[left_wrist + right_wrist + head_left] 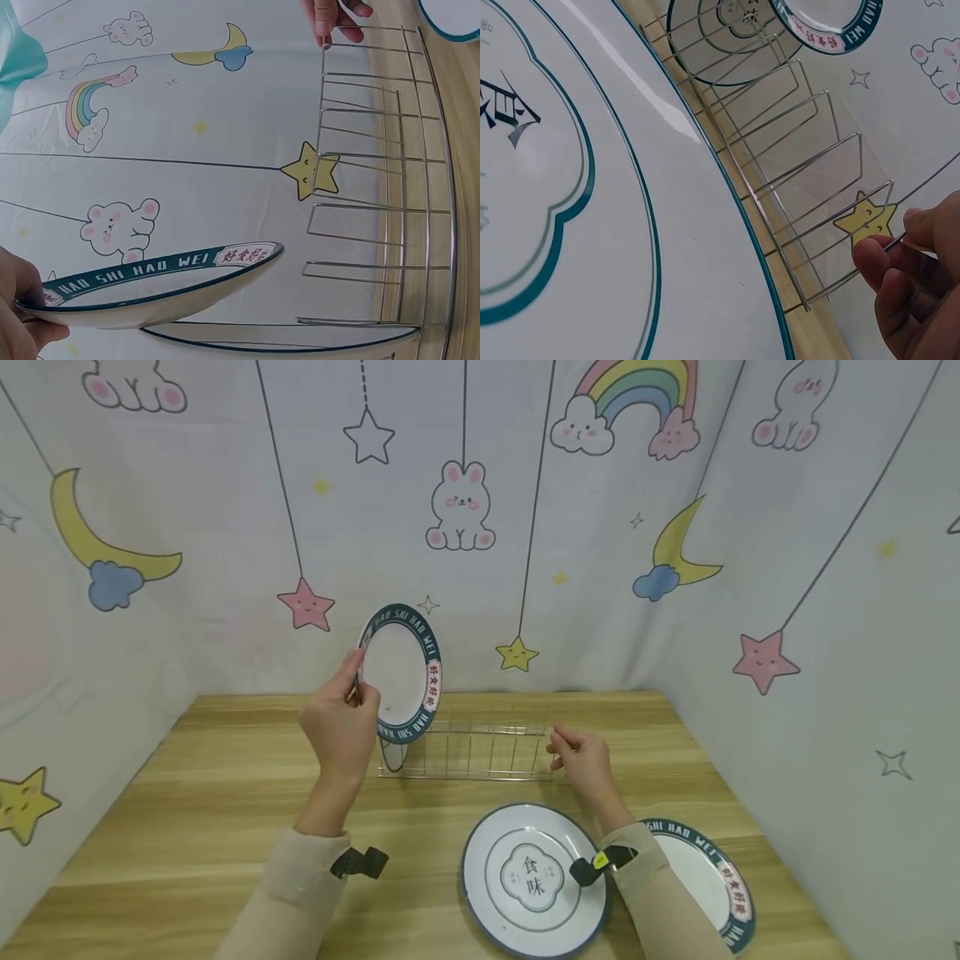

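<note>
My left hand [341, 722] grips the left edge of a white plate with a lettered teal rim [396, 672], raised and tilted above the left end of a wire dish rack [480, 774]. Under it, another plate [285, 339] stands on edge in the rack's end slot, mostly hidden by the held plate in the head view. At the opposite end of the rack, my right hand [588, 764] pinches the end wire between thumb and fingers, as the right wrist view shows [922, 277].
In front of the rack lies a large white plate with a thin blue rim [487, 868]. Partly under the right forearm is another teal-rimmed plate [697, 868]. The wooden table [225, 793] meets a cartoon-printed cloth [225, 527] at the back and sides.
</note>
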{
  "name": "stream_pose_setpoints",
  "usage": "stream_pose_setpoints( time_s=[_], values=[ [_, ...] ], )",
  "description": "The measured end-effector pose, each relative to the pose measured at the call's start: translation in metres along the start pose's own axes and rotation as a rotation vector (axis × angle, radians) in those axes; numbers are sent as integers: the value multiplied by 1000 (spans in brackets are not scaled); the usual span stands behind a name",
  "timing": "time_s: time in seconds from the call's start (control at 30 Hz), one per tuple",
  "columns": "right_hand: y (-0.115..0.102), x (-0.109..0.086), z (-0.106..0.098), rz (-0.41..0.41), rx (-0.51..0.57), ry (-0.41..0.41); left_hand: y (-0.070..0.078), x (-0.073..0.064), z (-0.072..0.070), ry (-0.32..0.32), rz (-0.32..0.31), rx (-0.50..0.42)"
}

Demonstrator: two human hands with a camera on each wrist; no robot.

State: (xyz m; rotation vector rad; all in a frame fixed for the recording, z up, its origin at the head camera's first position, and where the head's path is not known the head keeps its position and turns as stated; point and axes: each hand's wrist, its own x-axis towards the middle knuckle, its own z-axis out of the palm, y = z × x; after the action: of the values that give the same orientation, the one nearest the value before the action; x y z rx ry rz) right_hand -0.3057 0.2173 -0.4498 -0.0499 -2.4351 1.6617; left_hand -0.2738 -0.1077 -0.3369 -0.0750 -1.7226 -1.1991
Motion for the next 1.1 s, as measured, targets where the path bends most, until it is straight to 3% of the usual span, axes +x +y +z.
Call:
stream_pose_setpoints(
  time_s=[0.1,0.2,0.33,0.47,0.77,0.97,1.1],
  values=[
    [2,-1,2,-22,11,3,1,-2,1,15,105,97],
    [5,-1,3,-48,20,11,2,-3,3,36,184,125],
    [6,0,4,-65,20,15,2,-5,6,45,247,161],
    [5,-1,4,-70,14,16,1,-6,7,35,252,170],
    [1,1,2,-81,19,23,1,-5,10,4,188,68],
    [3,1,3,-66,17,27,6,-9,10,-21,239,85],
    [5,0,4,-60,13,25,2,-13,10,-52,270,115]
  ],
)
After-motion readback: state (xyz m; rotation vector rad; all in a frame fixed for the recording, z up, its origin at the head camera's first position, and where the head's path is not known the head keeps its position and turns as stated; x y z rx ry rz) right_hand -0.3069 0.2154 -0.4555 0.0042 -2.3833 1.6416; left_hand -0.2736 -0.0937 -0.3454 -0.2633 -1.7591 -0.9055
